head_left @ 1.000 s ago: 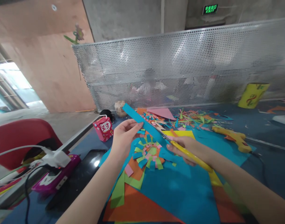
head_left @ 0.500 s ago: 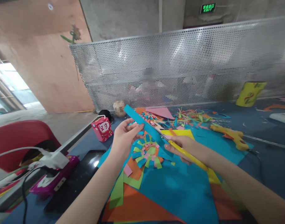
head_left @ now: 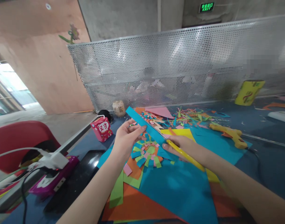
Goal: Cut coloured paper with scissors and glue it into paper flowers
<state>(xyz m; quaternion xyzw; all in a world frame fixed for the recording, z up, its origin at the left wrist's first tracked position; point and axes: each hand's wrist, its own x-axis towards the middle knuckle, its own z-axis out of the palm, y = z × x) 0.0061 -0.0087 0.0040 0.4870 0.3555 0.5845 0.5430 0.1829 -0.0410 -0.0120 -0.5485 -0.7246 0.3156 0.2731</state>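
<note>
Pinched in my left hand (head_left: 128,133) is a long blue paper strip (head_left: 139,119), slanting down to the right. My right hand (head_left: 181,146) is closed around the yellow handles of a pair of scissors (head_left: 184,155), whose blades meet the strip along its lower right part. Whether the blades are parted is hard to make out. Below both hands, a round paper flower (head_left: 149,151) of green, pink and blue strips lies on a stack of coloured sheets. The top large sheet is blue paper (head_left: 177,189).
A yellow glue gun (head_left: 228,134) lies to the right, paper scraps (head_left: 191,115) behind. At left are a pink box (head_left: 101,128), a black tablet-like slab (head_left: 74,183) and a purple power strip (head_left: 53,179). A perforated metal screen (head_left: 170,68) stands behind; a person is beyond it.
The scissors and my right hand sit slightly closer to the strip's lower end. My left hand and the strip have shifted a little to the right.
</note>
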